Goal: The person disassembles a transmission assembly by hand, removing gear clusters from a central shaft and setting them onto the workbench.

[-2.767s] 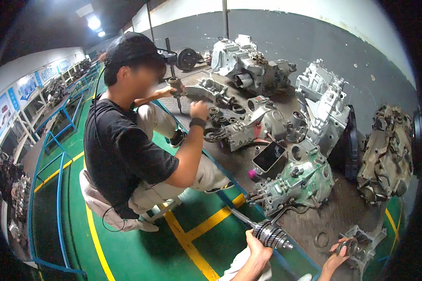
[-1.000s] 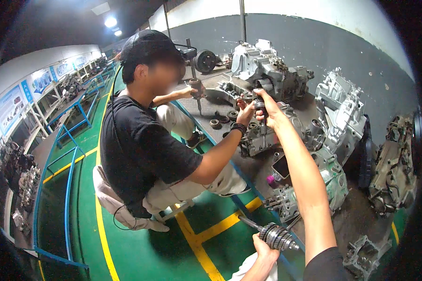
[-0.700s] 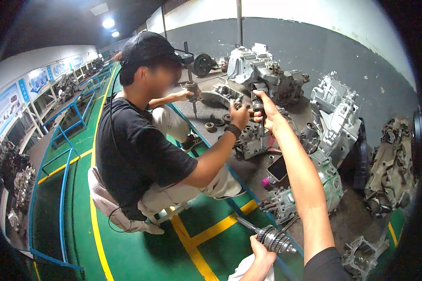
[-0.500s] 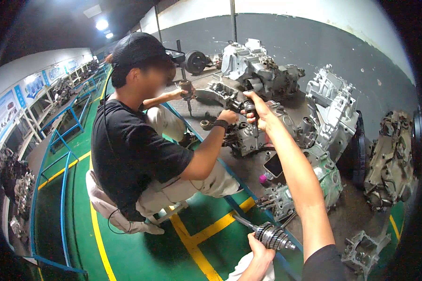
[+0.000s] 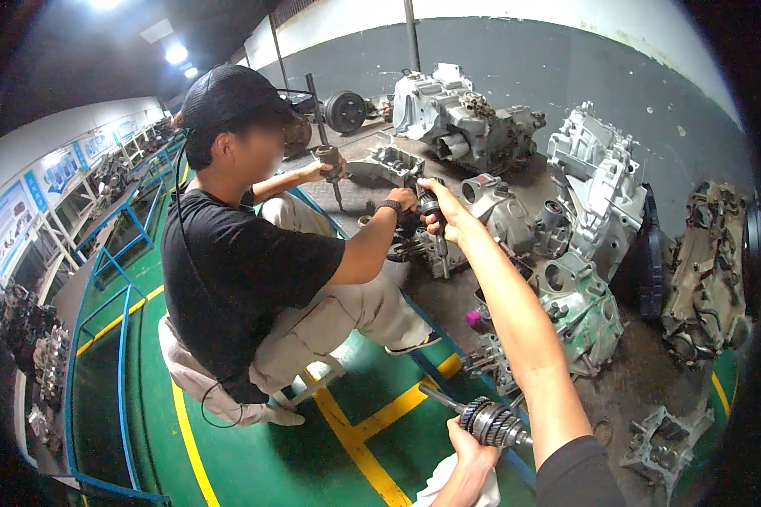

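Left hand (image 5: 472,458) with silvery toothed shaft (image 5: 490,422)

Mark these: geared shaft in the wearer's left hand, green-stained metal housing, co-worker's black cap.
Geared shaft (image 5: 491,422): head view, on the middle of its gear stack.
Green-stained housing (image 5: 587,323): head view, on the middle of its body.
Black cap (image 5: 228,98): head view, on the side of its crown.

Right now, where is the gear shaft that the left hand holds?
In the head view, the gear shaft is low and right of centre, gripped by the left hand, just left of the right forearm.
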`<state>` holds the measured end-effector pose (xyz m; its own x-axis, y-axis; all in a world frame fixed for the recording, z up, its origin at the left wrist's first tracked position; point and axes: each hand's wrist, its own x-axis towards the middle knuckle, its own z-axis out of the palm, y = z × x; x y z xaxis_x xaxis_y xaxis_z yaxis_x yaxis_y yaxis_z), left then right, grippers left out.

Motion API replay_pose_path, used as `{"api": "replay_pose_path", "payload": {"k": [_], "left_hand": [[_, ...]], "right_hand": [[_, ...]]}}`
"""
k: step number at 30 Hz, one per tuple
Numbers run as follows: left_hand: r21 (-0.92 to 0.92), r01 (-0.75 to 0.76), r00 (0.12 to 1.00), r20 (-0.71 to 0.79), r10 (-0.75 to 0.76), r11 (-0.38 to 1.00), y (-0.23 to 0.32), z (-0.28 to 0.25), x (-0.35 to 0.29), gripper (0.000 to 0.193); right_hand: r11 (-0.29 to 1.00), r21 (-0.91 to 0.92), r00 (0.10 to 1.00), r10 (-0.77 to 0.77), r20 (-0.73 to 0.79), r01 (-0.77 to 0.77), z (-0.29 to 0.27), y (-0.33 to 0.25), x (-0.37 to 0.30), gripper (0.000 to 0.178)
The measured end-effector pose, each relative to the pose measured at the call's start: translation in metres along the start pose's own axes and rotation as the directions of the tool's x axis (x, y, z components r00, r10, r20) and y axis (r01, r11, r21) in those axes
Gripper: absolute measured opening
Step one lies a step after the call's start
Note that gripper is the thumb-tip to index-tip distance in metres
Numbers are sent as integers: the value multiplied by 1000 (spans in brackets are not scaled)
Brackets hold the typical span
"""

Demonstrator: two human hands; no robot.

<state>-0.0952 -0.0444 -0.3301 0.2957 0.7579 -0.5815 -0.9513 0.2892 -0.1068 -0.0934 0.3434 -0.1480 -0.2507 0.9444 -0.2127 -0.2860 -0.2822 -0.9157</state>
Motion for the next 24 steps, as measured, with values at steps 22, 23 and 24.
{"api": "replay_pose_path", "payload": {"k": [22,23,24], "left_hand": [[97,-59,993,-92,68,994,12,2,4,55],[95,-75,994,-74,82,993,14,-3,7,56],[92,-91,994,-57,96,992,16,-8,10,56]], "right_hand": [[967,218,988,-108,-108,129,-19,28,27,42],[963,237,990,-106,-97,126,-14,32,26,40],[959,249,990,-114,-88,132,-11,35,25,42]]}}
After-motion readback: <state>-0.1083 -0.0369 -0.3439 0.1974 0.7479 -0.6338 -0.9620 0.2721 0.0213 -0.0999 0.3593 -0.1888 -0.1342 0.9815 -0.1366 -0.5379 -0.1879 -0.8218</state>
